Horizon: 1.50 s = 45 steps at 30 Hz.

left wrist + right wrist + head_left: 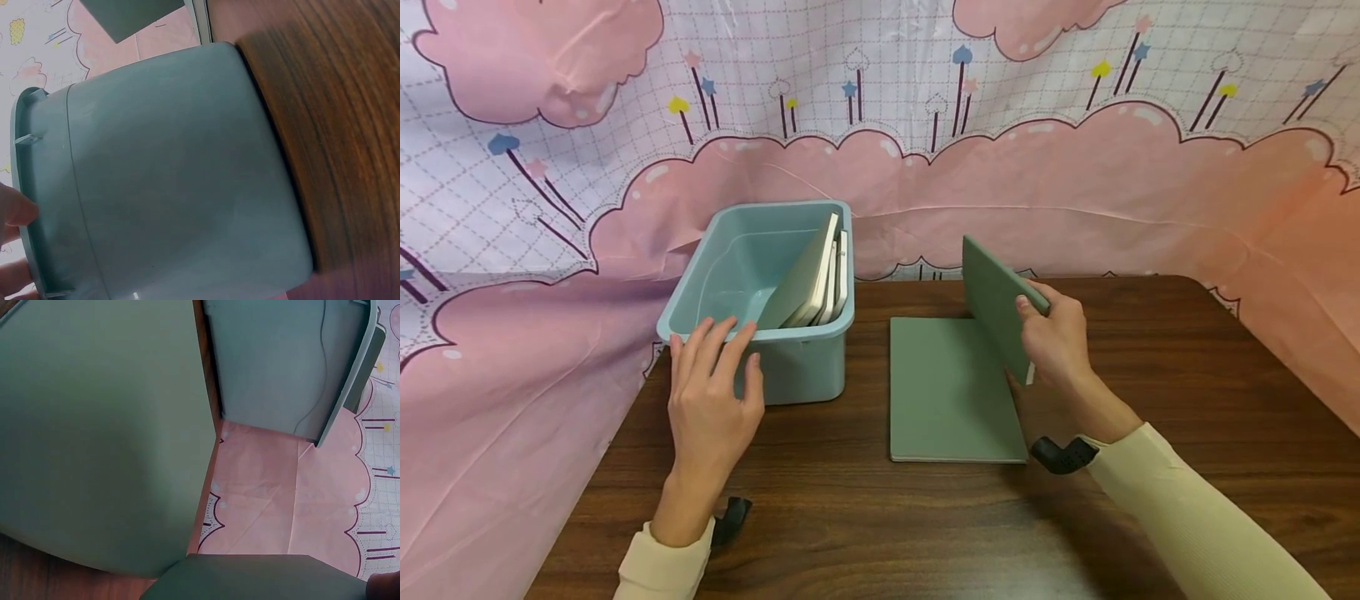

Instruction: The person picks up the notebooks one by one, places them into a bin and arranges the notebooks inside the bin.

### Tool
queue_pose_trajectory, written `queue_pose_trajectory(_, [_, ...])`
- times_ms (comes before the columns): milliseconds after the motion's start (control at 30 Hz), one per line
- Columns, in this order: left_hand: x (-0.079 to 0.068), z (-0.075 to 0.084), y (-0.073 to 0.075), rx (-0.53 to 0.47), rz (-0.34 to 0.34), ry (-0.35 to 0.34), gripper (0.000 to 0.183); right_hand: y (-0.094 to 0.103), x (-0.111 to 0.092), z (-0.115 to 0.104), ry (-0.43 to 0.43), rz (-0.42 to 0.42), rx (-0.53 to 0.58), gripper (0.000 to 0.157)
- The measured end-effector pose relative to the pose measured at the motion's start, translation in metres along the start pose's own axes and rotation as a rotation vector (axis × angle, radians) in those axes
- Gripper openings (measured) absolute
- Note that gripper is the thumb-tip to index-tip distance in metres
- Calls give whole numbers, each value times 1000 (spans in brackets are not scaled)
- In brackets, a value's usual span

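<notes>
My right hand (1060, 333) grips a green hardcover book (996, 304) by its edge and holds it upright, tilted, above the table. Below it a second green book (951, 392) lies flat; the raised one hides part of its right side. My left hand (711, 404) is at the near rim of a light blue plastic bin (797, 367), fingers spread and extended over that rim. Several books (812, 283) lean against the bin's right wall. In the left wrist view, fingertips (19, 209) show beside the bin's rim.
The dark wooden table (850, 517) carries the bin at its far left. A pink and white patterned cloth (1000, 192) hangs behind the table and along its sides. Dark camera mounts (1063, 454) sit at both wrists.
</notes>
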<state>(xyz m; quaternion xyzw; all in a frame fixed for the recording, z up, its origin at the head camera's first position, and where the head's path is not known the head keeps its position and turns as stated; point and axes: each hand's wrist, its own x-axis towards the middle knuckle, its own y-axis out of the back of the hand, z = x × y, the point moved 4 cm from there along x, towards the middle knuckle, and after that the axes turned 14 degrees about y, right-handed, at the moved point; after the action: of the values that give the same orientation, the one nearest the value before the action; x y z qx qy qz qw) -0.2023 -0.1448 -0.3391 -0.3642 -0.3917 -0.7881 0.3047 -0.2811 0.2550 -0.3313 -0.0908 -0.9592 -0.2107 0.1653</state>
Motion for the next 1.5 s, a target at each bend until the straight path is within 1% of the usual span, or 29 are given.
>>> queue_pose_trajectory(100, [1,1,-1,1,0,-2,34,2,1,-1,8,15,2,46])
queue_pose_trajectory(267, [1,3,-2,-1,-3,-3,33,3,2,-2,13,19,36,47])
queue_pose_trajectory(567, [0,2,-1,4,-7,8,34,0,3,-7,41,-15,50,46])
queue_pose_trajectory(767, [0,2,-1,4,-4,3,34,-3,3,-13,46,-30,72,47])
queue_pose_trajectory(1200, [0,1,-1,8,2,3,34,-4,12,-33,72,-21,50,45])
queue_pose_trajectory(1367, [0,1,-2,10,-3,2,34,-2,13,-40,61,-36,45,46])
queue_pose_trajectory(1500, [0,0,-2,12,0,5,33,-2,16,-45,65,-43,65,47])
